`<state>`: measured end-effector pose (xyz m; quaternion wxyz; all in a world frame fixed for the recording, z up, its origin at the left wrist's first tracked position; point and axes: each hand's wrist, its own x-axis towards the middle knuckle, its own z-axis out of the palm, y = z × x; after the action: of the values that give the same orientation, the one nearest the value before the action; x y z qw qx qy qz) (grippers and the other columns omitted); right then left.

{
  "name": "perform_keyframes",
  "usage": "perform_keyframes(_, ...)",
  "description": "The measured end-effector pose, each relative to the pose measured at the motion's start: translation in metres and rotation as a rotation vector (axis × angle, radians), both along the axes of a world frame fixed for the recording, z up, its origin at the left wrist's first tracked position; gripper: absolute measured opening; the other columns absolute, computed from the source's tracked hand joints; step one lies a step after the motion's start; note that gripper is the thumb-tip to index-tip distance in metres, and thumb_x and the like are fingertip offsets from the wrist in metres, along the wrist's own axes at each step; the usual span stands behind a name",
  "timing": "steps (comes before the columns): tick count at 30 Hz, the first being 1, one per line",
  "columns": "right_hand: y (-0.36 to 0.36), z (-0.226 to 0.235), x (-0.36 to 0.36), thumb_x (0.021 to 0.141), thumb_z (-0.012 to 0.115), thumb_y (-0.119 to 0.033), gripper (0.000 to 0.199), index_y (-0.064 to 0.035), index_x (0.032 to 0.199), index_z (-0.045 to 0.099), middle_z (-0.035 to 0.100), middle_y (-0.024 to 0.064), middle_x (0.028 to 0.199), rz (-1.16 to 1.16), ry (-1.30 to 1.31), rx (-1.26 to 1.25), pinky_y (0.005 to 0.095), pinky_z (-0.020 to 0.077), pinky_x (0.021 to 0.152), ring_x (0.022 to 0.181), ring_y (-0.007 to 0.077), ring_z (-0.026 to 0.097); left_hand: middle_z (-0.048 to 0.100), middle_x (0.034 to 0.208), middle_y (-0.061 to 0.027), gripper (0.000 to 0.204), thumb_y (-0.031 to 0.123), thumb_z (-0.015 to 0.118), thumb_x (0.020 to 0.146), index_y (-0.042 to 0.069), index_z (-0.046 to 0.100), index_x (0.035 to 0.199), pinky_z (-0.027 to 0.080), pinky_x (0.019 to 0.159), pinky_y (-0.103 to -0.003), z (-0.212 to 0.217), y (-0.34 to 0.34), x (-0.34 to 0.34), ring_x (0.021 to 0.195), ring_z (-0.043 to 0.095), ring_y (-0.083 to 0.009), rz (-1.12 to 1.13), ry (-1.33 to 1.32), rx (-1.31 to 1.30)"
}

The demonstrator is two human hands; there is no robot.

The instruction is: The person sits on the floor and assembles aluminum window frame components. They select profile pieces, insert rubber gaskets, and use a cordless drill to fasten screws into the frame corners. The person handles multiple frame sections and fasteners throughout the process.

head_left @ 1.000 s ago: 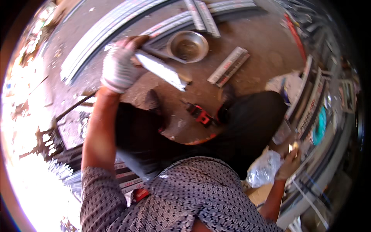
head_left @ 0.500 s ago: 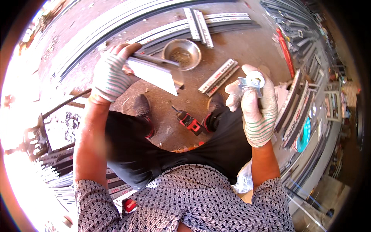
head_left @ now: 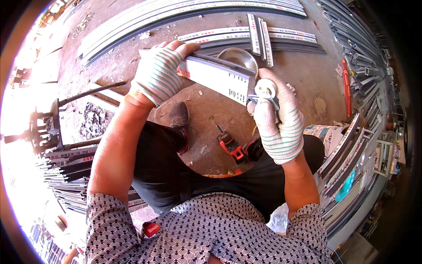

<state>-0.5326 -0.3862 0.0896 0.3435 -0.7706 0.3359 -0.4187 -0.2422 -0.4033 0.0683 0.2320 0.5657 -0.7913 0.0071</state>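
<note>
We mark brown floor [head_left: 303, 66]; directly on it we get red-black drill [head_left: 231, 146], round metal bowl [head_left: 241, 55], long pale-and-dark strips [head_left: 176, 13] farther off, red bar [head_left: 346, 88], grey metal lengths [head_left: 360, 48] piled right.

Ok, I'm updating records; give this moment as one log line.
left hand: grips metal profile; right hand: pinches roller fitting; floor: power drill

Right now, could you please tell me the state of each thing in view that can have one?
Left hand, gloved, gripping the metal profile
Metal profile, held above the floor
Right hand, gloved, pinching the roller fitting
Roller fitting, at the profile's end; contact unclear
Red-and-black drill, lying on the floor
Metal bowl, upright, partly hidden
Short strips, lying across longer strips
Clear bag, crumpled
</note>
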Motion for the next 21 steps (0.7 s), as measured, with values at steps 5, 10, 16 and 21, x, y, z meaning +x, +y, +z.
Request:
perform_keyframes(5,-0.007,-0.002,0.005,0.099,0.061,-0.01,0.048,-0.0015,0.145,0.052,0.071,0.0181,0.118,0.005,0.133,-0.123,0.0348,0.0566,0.085,0.098,0.0239,0.072,0.069,0.111,-0.0093,0.06,0.023,0.082,0.069,0.015,0.066,0.127,0.051,0.094,-0.045,-0.002,-0.002,0.003,0.107,0.065,-0.0334,0.012,-0.054,0.017)
perform_keyframes(10,-0.014,0.0,0.001,0.101,0.058,-0.01,0.048,-0.0016,0.147,0.051,0.07,0.0203,0.121,0.014,0.245,-0.066,0.036,0.0558,0.087,0.099,0.0271,0.073,0.069,0.113,-0.0094,0.065,0.022,0.085,0.066,0.015,0.065,0.128,0.051,0.096,-0.045,-0.003,-0.002,0.004,0.109,0.064,-0.033,0.024,-0.074,0.015)
perform_keyframes(16,-0.019,-0.001,-0.006,0.099,0.06,-0.01,0.053,-0.0037,0.15,0.048,0.072,0.0221,0.117,0.011,0.392,-0.094,0.0398,0.0568,0.086,0.101,0.0345,0.074,0.068,0.116,-0.0098,0.068,0.017,0.085,0.065,0.014,0.064,0.129,0.05,0.097,-0.044,-0.005,-0.002,-0.002,0.112,0.062,-0.0338,0.02,-0.102,0.007)
perform_keyframes(21,-0.021,0.002,-0.008,0.098,0.062,-0.015,0.06,-0.0059,0.154,0.043,0.072,0.023,0.109,0.079,0.378,-0.192,0.0431,0.0568,0.079,0.091,0.0394,0.073,0.068,0.116,-0.0106,0.068,0.016,0.085,0.065,0.013,0.063,0.13,0.05,0.098,-0.045,-0.01,-0.003,-0.004,0.112,0.062,-0.0351,-0.005,-0.055,0.001)
